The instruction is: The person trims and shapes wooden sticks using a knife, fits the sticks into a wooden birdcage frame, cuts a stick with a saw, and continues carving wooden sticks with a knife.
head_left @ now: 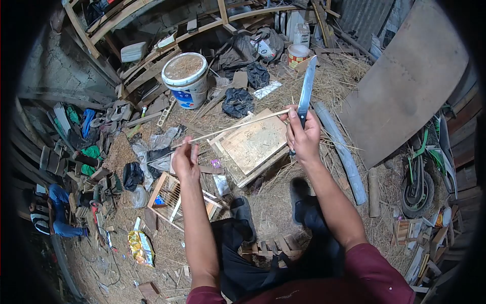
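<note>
Right grip (304, 137) clamped round the handle of the knife (307, 86) in the head view, blade standing up and away from the body, one end of the thin wooden strip (238, 126) tucked in beside it! Across to the left grip (186, 161): fingertips meet the strip near its other end, though whether pinched or merely resting, I cannot tell. So the strip spans the gap between both grips, with the low wooden surface (263, 142) below and between them. Nearer the body than the left grip, the slatted wooden frame (174, 192). Handling this well, I'd judge, means holding the strip straight, unbowed, and the knife's edge turned clear of fingers.
</note>
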### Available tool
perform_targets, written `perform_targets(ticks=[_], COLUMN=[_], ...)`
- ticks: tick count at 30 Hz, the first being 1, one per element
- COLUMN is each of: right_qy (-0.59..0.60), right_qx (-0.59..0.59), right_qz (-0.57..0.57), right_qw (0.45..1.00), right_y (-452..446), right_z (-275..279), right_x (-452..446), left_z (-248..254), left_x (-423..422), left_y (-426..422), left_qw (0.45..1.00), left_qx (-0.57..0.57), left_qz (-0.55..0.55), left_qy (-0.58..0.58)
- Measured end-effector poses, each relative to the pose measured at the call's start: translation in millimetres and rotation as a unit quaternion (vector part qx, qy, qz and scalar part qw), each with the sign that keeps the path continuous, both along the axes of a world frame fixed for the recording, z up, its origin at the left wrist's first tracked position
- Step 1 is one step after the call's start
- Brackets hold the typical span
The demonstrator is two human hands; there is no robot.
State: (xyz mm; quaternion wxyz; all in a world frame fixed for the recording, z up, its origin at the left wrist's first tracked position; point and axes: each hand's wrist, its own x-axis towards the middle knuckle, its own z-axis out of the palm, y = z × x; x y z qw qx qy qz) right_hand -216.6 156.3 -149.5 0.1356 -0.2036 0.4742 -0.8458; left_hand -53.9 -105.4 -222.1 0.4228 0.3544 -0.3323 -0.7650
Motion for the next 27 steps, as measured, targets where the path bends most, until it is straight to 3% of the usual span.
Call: perform_targets(ticks=[2,3,4,6,8,11,14,15,18,27], right_qy=[0.04,0.088,0.136,0.218,0.282,0.373,0.434,0.433,0.426,0.326], right_qx=[0.036,0.069,0.102,0.143,0.163,0.169,0.151,0.158,0.156,0.22], right_qz=[-0.037,-0.047,-0.056,-0.062,-0.056,-0.071,-0.056,-0.048,-0.027,0.023], right_qw=[0.998,0.993,0.984,0.963,0.944,0.909,0.886,0.886,0.891,0.919], right_y=[0.4,0.8,1.6,0.8,-0.6,-2.2,-7.7,-8.3,-12.4,-15.9], right_z=[-1.1,2.3,8.9,13.0,12.0,24.1,27.2,25.4,21.7,28.5], right_x=[0.3,3.0,7.4,11.6,13.9,18.2,23.4,23.7,24.9,43.8], left_z=[7.7,4.7,8.9,21.7,44.6,59.0,63.2,61.3,52.9,50.5], left_x=[-6.2,-16.9,-22.0,-28.5,-36.4,-36.1,-43.8,-47.5,-43.6,-44.1], left_y=[13.0,20.1,31.7,55.5,87.6,116.3,130.3,126.3,127.3,113.5], left_qw=[0.99,0.975,0.953,0.835,0.801,0.743,0.757,0.717,0.775,0.796], left_qx=[0.023,-0.022,-0.177,-0.47,-0.546,-0.545,-0.623,-0.682,-0.606,-0.587], left_qz=[-0.045,0.01,-0.008,-0.04,-0.099,-0.182,-0.105,-0.088,-0.16,-0.114], left_qy=[-0.129,-0.219,-0.246,-0.282,-0.223,-0.344,-0.163,-0.114,-0.08,-0.091])
